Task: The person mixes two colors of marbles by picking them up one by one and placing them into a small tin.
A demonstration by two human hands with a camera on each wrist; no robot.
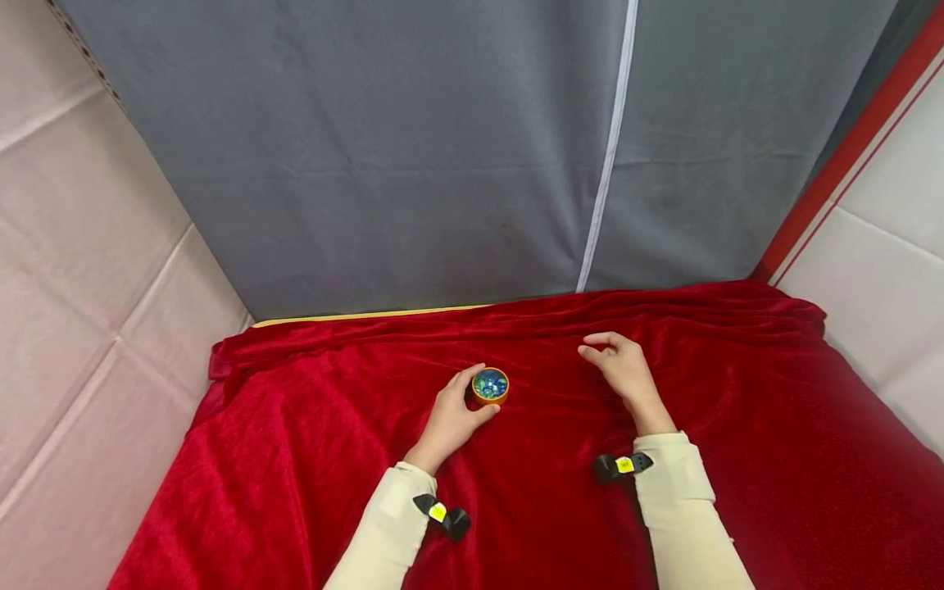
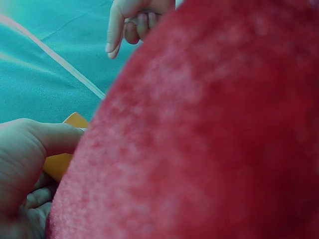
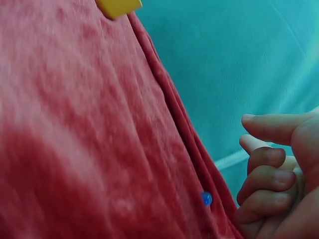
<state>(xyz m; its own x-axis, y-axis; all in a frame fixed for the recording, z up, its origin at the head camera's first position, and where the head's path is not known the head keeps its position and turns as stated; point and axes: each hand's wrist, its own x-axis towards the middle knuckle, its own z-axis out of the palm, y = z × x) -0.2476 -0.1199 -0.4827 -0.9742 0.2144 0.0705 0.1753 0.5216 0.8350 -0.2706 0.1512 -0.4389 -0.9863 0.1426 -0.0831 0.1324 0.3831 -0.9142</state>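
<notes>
A small round yellow-orange container [image 1: 491,386] holding several shiny blue and green glass marbles stands on the red cloth. My left hand [image 1: 451,416] grips it from the left, thumb at the near side and fingers at the far side. In the left wrist view, folds of cloth hide much of its yellow wall [image 2: 60,162]. To the right, my right hand [image 1: 625,373] hovers with nothing between thumb and index finger; its other fingers are curled in. A single blue marble [image 3: 207,198] lies on the cloth near this hand in the right wrist view.
Wrinkled red velvet cloth [image 1: 332,442] covers the table, bunched in folds along the back edge. Behind it hangs a grey curtain [image 1: 406,164] with a white seam. Pale padded panels [image 1: 81,270] flank the left and right. Each sleeve carries a black wrist camera [image 1: 606,468].
</notes>
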